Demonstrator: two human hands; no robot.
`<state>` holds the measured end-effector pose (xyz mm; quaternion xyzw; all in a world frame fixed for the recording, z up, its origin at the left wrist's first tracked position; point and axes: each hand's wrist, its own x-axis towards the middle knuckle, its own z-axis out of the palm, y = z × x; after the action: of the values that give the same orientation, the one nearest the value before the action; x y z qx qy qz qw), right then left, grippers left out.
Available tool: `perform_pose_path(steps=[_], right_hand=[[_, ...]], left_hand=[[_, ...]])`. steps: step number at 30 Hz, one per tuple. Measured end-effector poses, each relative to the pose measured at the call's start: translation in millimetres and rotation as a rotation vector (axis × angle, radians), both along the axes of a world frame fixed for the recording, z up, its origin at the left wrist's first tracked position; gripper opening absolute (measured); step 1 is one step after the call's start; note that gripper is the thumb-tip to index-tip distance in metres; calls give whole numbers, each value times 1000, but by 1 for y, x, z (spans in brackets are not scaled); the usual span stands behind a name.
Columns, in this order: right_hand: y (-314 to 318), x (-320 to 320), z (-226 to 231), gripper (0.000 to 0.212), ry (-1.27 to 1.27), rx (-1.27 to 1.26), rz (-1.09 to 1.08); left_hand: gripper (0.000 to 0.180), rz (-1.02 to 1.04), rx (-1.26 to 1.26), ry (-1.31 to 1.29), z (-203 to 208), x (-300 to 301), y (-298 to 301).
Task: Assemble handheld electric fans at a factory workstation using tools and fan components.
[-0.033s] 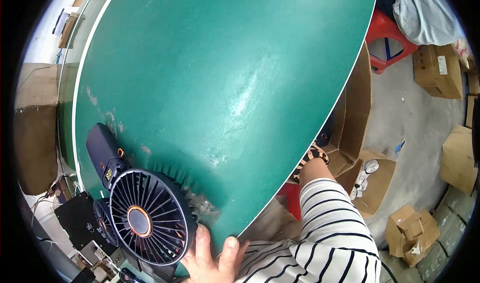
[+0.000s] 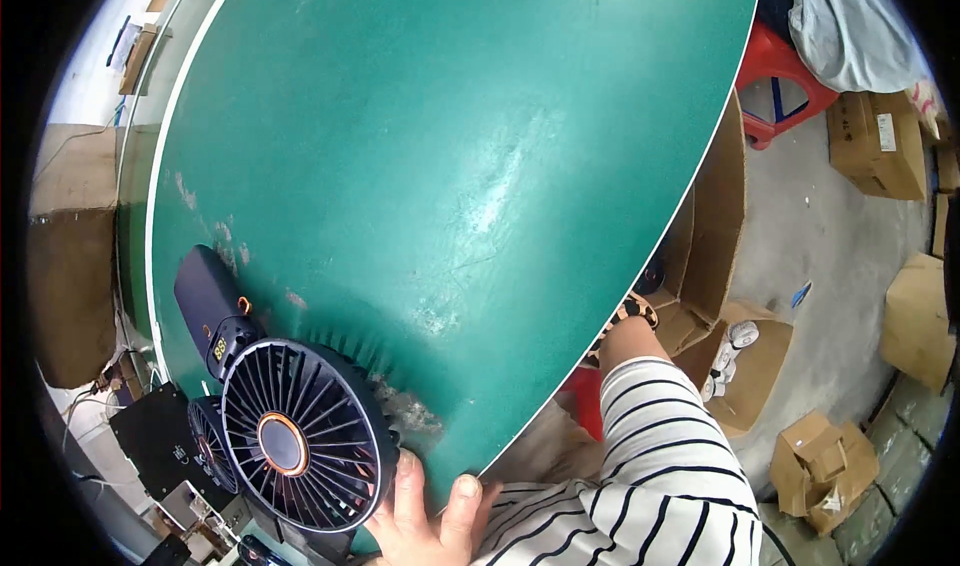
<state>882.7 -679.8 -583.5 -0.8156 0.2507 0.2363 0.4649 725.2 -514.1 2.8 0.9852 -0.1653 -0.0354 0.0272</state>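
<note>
A dark handheld fan [image 2: 283,444] with an orange-ringed hub lies at the table's near left. Its handle [image 2: 208,296] points away from me and has a small lit display beside the joint. My left hand [image 2: 425,531] is at the fan's right rim, thumb and index finger stretched apart. The rim covers its other fingers; I cannot tell whether they touch the fan. My right forearm [image 2: 672,436], in a striped sleeve, reaches past the table's right edge. A black-and-tan patterned thing [image 2: 632,314] shows around the wrist. The table hides the right hand.
The green table [image 2: 420,166] fills the middle, scuffed in places. A second round fan [image 2: 208,441] sits beyond the first, by a black box [image 2: 165,446]. Right of the table stand an open carton [image 2: 715,216], a carton with white items [image 2: 765,366] and a red stool [image 2: 790,71].
</note>
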Motion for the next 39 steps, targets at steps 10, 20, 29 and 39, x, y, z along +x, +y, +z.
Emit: perform_pose_path(steps=[10, 20, 29, 39], right_hand=[[5, 27, 46, 59, -229, -357, 280], [-76, 55, 17, 48, -11, -341, 668], [-35, 43, 16, 46, -127, -226, 610], [-14, 15, 26, 45, -258, -121, 486]], left_hand=[[77, 7, -2, 21, 1, -3, 11], [78, -62, -54, 25, -7, 0, 4], [70, -37, -72, 5, -1, 5, 1], [80, 14, -52, 17, -4, 7, -3]])
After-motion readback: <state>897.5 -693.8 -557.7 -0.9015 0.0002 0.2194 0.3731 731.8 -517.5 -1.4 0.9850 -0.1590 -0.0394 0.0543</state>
